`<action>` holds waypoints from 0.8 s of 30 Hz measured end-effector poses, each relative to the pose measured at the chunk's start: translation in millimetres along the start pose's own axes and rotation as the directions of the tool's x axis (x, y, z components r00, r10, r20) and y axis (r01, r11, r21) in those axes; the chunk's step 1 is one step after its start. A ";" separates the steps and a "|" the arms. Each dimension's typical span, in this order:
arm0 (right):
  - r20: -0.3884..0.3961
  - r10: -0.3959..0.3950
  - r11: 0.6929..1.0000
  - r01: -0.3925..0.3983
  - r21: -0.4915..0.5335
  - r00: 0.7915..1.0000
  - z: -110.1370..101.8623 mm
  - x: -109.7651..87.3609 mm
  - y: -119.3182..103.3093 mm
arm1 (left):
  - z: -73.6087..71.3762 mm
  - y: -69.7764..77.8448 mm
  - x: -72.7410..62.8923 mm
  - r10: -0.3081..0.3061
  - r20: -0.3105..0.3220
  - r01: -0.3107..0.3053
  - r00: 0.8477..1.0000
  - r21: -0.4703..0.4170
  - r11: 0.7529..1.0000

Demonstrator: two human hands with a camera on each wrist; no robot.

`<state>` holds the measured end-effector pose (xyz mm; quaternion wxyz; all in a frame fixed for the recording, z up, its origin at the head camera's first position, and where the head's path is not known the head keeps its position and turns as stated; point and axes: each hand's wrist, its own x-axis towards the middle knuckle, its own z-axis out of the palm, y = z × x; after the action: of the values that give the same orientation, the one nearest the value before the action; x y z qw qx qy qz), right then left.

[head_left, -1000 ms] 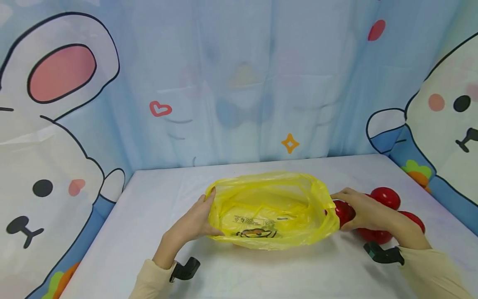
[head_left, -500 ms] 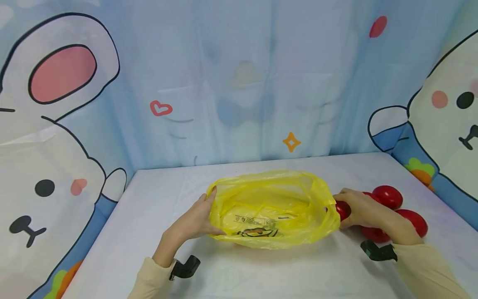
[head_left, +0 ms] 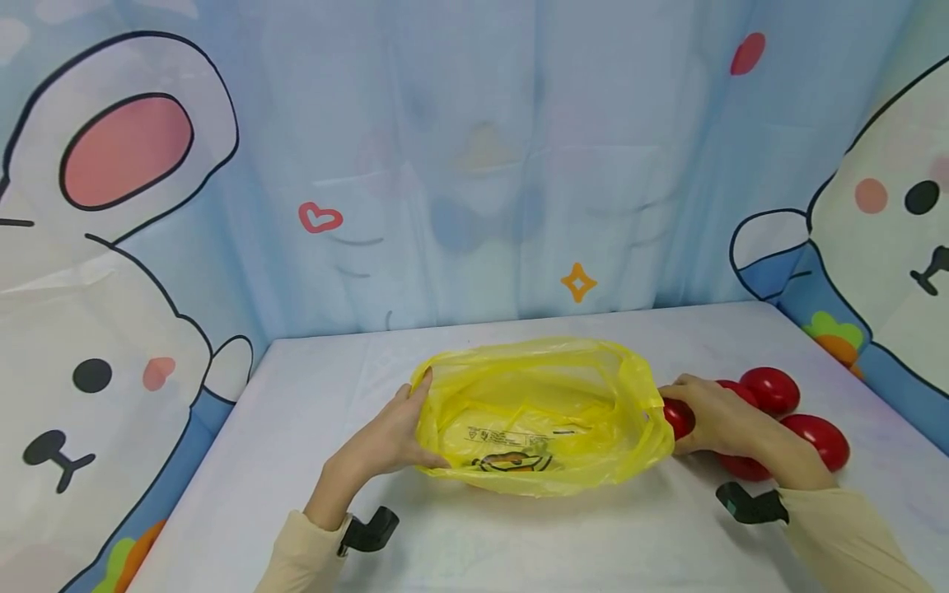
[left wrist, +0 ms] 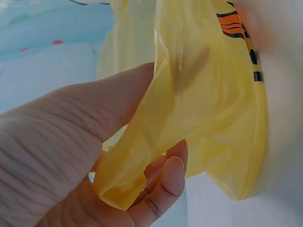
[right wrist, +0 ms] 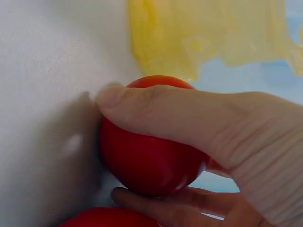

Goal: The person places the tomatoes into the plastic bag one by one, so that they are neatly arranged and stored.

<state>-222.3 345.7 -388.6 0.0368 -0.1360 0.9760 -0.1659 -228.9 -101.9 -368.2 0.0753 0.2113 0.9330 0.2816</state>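
Observation:
A yellow plastic bag [head_left: 549, 482] stands with its wide mouth facing me in the middle of the table; print shows through its inside. My left hand [head_left: 389, 432] holds the bag's left side, thumb inside the mouth. In the left wrist view the fingers [left wrist: 171, 177] curl behind a fold of the yellow plastic. My right hand [head_left: 719, 416] grips a glossy red round fruit [right wrist: 147, 163] just outside the bag's right edge. The thumb lies across one side and the fingers go round the other. Several similar red fruits [head_left: 771, 390] lie around the right hand, partly hidden by it.
The table [head_left: 341, 371] has a white cover, with its back edge against a blue printed curtain [head_left: 474, 165]. Another curtain part with a cartoon bear [head_left: 875, 263] borders the right side. Black wrist cameras [head_left: 368, 531] sit on both wrists.
The right hand with the red fruit has shifted very slightly left, staying beside the bag. The left hand and the bag have hardly moved.

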 end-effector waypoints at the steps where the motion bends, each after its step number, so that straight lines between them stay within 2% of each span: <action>1: -0.003 -0.007 1.000 0.007 0.003 1.000 0.1 -0.9 0.1 | 0.3 0.0 -0.1 0.001 0.002 -0.001 1.000 -0.001 1.000; 8: -0.042 -0.017 0.999 0.019 0.041 0.999 -12.0 -6.1 -3.6 | 1.6 -0.7 0.0 0.003 0.006 -0.003 1.000 0.006 1.000; 16: -0.136 -0.074 0.997 0.077 0.014 0.988 -55.4 -10.7 -15.2 | 1.2 -0.6 -1.0 0.002 -0.004 -0.002 1.000 0.004 1.000; 19: -0.162 -0.113 0.994 0.111 -0.021 0.980 -71.7 -9.1 -27.8 | 2.2 0.0 -0.8 0.002 -0.001 -0.002 1.000 0.000 1.000; 24: -0.179 -0.189 0.982 0.184 -0.046 0.966 -92.8 0.0 -63.2 | 4.1 1.9 -0.4 0.001 0.003 -0.001 1.000 -0.010 1.000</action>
<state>-217.2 317.5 -280.1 -0.0703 -0.2119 0.9605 -0.1663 -226.8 -98.6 -370.6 0.0777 0.2116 0.9313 0.2861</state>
